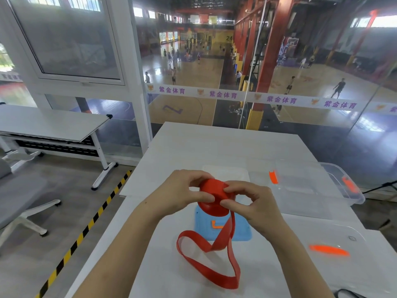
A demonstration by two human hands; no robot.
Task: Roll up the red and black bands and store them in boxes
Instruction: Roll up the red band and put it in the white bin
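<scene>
1 clear box (352,197); left grip (180,190), right grip (255,204) pinch red band (211,208).

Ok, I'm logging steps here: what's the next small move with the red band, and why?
Probably another turn of the roll: the left hand and right hand both pinch it, yet a long tail lies looped loose on the table, so it isn't ready for the box.
</scene>
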